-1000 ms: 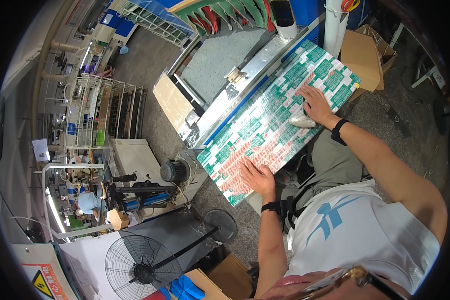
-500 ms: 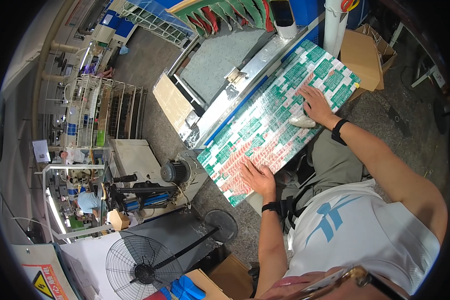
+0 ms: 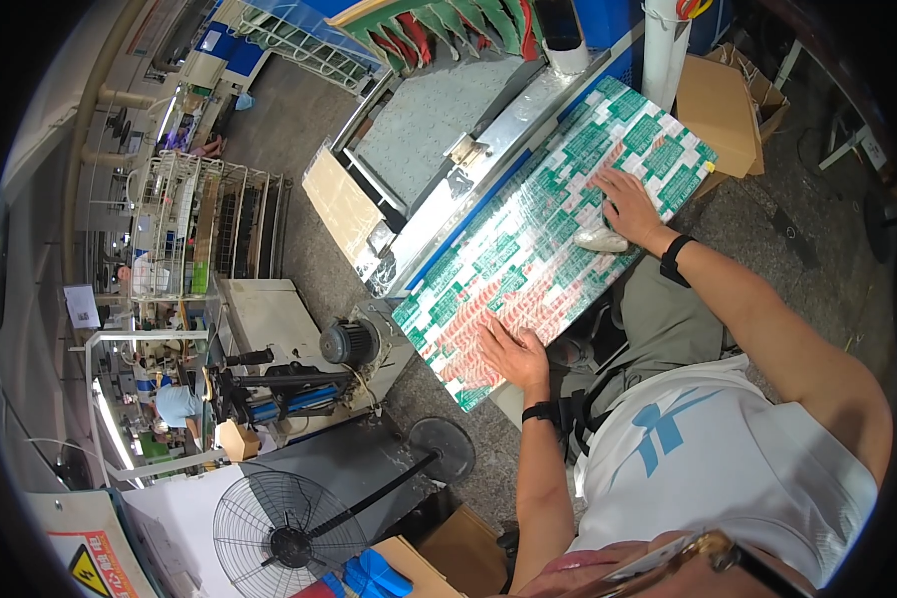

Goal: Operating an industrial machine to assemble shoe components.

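Observation:
A long board (image 3: 508,249) lies in front of me, its face covered in a green and white patchwork print with red netlike streaks under a glossy film. On its near left part my left hand (image 3: 509,356) rests flat with the fingers spread, over the red streaks. My right hand (image 3: 628,207) lies farther right on the board, fingers stretched out and palm down. Beside the right wrist, at the board's near edge, sits a pale rounded object (image 3: 600,240) whose kind I cannot make out. Neither hand grips anything.
Beyond the board stands a machine with a metal edge (image 3: 419,239) and a grey plate (image 3: 439,115). Green and red torn strips (image 3: 458,30) hang behind it. Cardboard boxes (image 3: 718,120) stand at the right. A motor (image 3: 348,342) and a floor fan (image 3: 289,543) are at the left.
Both hands stay in place on the board. The picture has shifted very slightly, and a person in the far left background has moved a little.

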Motion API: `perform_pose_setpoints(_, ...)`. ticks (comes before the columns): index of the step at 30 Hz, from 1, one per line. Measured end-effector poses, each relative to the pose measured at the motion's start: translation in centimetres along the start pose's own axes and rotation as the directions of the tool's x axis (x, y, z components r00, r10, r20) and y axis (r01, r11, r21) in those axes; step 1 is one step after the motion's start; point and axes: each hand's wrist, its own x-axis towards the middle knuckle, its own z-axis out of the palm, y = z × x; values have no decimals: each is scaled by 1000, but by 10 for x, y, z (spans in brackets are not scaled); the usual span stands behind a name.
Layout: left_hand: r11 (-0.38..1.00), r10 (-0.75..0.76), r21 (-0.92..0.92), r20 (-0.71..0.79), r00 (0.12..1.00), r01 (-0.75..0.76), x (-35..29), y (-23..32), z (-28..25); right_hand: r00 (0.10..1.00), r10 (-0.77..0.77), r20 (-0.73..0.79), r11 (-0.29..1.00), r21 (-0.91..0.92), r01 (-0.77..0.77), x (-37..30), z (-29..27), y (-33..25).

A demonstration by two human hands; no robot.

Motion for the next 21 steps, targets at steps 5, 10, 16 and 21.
perform_pose_setpoints(5,1000,14,1,-14,1000,-14,0,-1,1,1000,7,5,1000,3,-7,0,0,0)
perform_pose_setpoints(10,1000,21,4,-19,1000,-21,-1,-2,1,998,43,41,999,-5,-43,0,-2,-2)
perform_pose_setpoints(16,1000,21,13,-40,999,-21,0,0,2,997,50,51,999,0,-51,0,-2,-2)
perform_pose_setpoints(21,1000,10,3,-26,1000,-10,0,0,0,999,-29,-16,999,19,30,1,-1,-1)
